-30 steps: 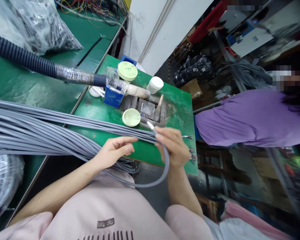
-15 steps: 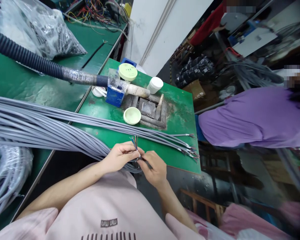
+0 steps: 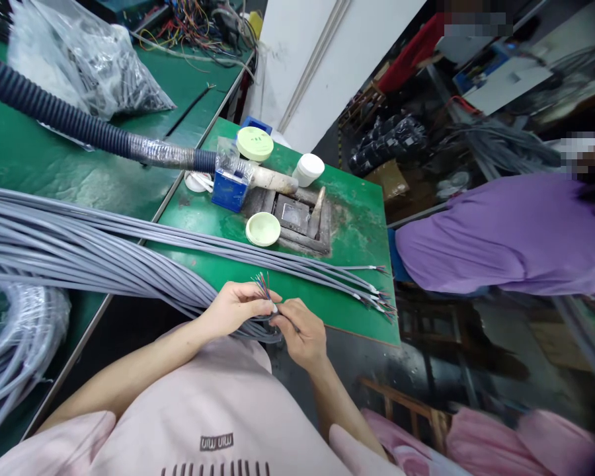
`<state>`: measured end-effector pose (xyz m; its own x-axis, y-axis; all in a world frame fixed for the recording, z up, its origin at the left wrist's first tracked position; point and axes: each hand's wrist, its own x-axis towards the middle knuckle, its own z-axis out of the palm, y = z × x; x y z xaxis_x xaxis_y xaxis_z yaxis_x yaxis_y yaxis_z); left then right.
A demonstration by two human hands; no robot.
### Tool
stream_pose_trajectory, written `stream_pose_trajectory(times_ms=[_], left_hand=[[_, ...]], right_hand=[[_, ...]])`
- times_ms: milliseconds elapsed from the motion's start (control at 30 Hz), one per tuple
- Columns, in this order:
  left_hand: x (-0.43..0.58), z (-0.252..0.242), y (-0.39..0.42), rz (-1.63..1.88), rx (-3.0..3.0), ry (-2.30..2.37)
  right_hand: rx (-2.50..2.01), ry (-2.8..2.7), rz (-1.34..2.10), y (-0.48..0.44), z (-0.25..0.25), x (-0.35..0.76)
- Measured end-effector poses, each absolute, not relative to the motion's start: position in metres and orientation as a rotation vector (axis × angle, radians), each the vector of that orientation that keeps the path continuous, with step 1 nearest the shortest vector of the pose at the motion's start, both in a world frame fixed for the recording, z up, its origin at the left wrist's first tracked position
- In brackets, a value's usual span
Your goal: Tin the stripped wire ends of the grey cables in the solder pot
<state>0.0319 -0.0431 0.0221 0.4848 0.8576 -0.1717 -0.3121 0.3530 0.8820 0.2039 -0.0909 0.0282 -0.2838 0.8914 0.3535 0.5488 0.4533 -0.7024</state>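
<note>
My left hand [image 3: 238, 307] is closed on the end of a grey cable, near the front edge of the green table. Thin coloured wires [image 3: 262, 284] fan upward from between its thumb and fingers. Beside it my right hand [image 3: 303, 330] pinches the same cable just below the white collar at the wires' base. A thick bundle of grey cables [image 3: 173, 274] comes in from the left and droops over the table edge behind my left hand. Further grey cables [image 3: 297, 264] lie across the table, their stripped, coloured ends toward the right.
A solder pot [image 3: 295, 215] in a dark frame sits mid-table, with a pale green dish [image 3: 262, 229] before it. Around it are a white jar [image 3: 309, 170], a round tub [image 3: 254, 144] and a black ribbed hose [image 3: 79, 122]. A person in purple [image 3: 506, 235] is at the right.
Both hands stay together at the cable end. The wires now lean more to the left, and the right hand has shifted slightly left. The view has moved a little.
</note>
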Motion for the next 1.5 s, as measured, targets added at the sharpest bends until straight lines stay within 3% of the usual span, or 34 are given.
stream_pose_trajectory(times_ms=[667, 1267, 1500], left_hand=[[0.039, 0.025, -0.044, 0.980, 0.772, 0.820], [0.044, 0.022, -0.045, 0.988, 0.616, 0.812], [0.046, 0.025, -0.045, 0.993, 0.629, 0.826]], right_hand=[[-1.306, -1.822, 0.787, -0.095, 0.020, 0.203], [-1.338, -1.298, 1.076, -0.085, 0.031, 0.181], [-1.424, -1.235, 1.000, -0.080, 0.031, 0.178]])
